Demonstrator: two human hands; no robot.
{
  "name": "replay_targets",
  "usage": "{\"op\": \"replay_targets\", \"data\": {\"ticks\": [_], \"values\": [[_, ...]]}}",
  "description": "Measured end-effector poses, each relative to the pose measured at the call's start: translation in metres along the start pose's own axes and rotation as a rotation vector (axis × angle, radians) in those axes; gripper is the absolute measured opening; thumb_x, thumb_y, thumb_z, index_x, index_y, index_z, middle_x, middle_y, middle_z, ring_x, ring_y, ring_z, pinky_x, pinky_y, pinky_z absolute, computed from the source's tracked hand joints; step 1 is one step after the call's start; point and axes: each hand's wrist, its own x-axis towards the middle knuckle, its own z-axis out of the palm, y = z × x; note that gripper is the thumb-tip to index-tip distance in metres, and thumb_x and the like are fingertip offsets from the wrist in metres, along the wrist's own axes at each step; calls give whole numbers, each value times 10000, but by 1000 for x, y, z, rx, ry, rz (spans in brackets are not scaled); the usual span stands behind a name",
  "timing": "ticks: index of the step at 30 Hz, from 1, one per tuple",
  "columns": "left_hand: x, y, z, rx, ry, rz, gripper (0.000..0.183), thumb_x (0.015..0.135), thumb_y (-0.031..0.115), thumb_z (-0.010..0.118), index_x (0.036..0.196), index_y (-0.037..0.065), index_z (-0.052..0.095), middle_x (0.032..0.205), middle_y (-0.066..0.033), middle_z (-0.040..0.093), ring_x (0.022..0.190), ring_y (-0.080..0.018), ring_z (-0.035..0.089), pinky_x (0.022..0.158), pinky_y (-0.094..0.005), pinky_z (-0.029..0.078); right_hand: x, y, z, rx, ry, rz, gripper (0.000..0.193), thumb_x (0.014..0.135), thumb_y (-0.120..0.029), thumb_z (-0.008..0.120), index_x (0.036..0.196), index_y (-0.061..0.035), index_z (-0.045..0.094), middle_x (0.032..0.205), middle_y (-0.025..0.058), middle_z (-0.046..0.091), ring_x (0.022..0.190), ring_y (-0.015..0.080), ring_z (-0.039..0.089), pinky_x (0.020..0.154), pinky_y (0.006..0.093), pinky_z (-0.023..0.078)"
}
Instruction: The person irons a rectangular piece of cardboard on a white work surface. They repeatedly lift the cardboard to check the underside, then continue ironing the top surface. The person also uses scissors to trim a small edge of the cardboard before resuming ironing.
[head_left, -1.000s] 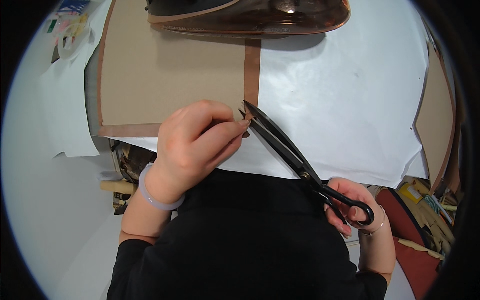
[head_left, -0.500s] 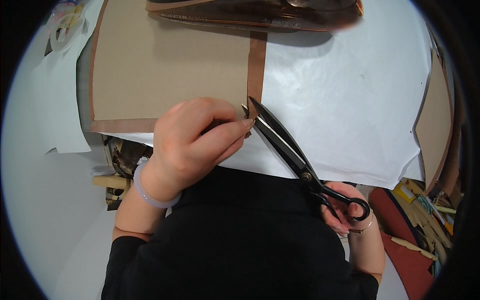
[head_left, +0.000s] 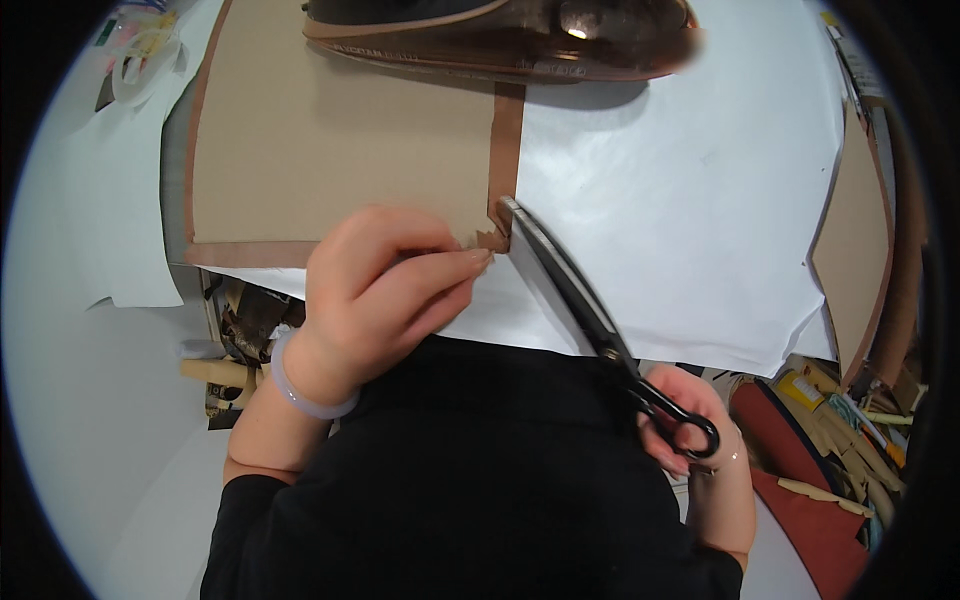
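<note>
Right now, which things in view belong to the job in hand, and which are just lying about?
In the job:
scissors, in the right hand
brown-edged beige panel, near corner at the fingers of the left hand
white sheet, underneath

Seemingly just lying about:
iron, untouched
second brown-edged panel, far right

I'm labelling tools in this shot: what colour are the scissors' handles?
The scissors' handles are black; the head view shows them best.
</note>
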Motion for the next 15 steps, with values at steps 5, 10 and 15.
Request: {"op": "replay_targets", "data": {"ticks": [5,10,15], "values": [[8,7,-2,-13,73,-26,315,809,17,810,1101,77,708,1076,-78,745,884,-279,693,756,-386,557,-46,-28,22,-384,546,-554,610,908,-485,849,1133,-5,547,647,-10,553,402,50,458,362,181,321],[23,50,30,-190,-319,216,278,950,81,658,1215,48,734,1124,-68,729,1042,-228,705,1012,-413,533,-41,-105,-23,-951,1280,-635,284,1006,-253,770,1142,-30,657,777,-5,611,608,42,535,521,212,405],[20,57,17,110,-248,213,413,953,191,720,1330,26,696,1279,-94,696,1231,-259,666,1165,-516,429,-14,-171,-57,-1442,1572,-460,430,969,-349,808,1069,52,685,854,88,711,688,154,608,620,311,495]]}}
